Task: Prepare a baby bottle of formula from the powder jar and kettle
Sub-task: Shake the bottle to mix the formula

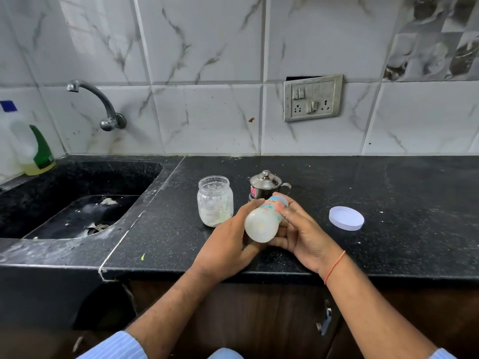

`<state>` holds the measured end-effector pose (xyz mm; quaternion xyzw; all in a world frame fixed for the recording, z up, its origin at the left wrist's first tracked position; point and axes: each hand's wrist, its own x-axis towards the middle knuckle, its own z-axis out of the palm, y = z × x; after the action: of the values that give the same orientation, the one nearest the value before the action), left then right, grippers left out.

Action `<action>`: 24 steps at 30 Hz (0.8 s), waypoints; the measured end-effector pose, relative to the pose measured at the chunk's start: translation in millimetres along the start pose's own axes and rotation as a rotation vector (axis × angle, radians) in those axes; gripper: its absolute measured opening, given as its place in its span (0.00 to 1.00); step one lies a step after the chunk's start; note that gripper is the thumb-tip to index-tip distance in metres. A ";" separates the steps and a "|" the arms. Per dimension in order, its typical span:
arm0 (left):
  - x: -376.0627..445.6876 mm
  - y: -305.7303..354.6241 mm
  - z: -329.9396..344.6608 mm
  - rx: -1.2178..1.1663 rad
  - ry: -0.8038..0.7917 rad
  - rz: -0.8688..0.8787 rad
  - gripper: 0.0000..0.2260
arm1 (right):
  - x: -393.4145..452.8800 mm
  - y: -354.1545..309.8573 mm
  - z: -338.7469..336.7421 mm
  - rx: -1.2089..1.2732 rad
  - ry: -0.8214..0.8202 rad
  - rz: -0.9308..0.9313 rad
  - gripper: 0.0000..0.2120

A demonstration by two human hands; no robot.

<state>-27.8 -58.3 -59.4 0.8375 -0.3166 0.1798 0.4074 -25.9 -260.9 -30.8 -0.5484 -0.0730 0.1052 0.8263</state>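
Baby bottle (pixel 261 224) is lying tilted between both palms, base toward the camera, top pointing away; left hand (pixel 228 244) and right hand (pixel 300 234) fingers are curling round it.

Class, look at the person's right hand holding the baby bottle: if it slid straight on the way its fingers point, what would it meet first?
Probably the small steel kettle. The right hand points up and left, away from the person, its fingers round the tilted baby bottle; the kettle stands just beyond. Depth is uncertain; the hand might pass above it.
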 end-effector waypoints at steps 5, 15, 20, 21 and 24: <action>2.9 -3.3 -0.9 0.003 0.009 0.001 0.29 | -2.3 2.4 4.1 0.238 0.030 0.055 0.24; 2.7 -9.9 -3.3 -0.181 -0.015 -0.114 0.51 | 1.1 -4.7 -5.8 0.328 0.249 -0.094 0.15; 3.0 -12.1 -3.0 -0.214 -0.094 -0.148 0.59 | 4.3 -2.6 -3.6 0.319 0.331 -0.141 0.12; 3.9 -12.0 -4.1 -0.213 -0.100 -0.151 0.59 | 6.8 -0.3 -5.3 0.274 0.345 -0.166 0.12; 4.4 -11.9 -3.7 -0.205 -0.100 -0.168 0.59 | 10.9 0.7 -9.9 0.365 0.402 -0.227 0.08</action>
<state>-16.7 -51.5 -61.4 0.8229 -0.2822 0.0696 0.4882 -13.1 -266.6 -35.2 -0.3889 0.0512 -0.0873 0.9157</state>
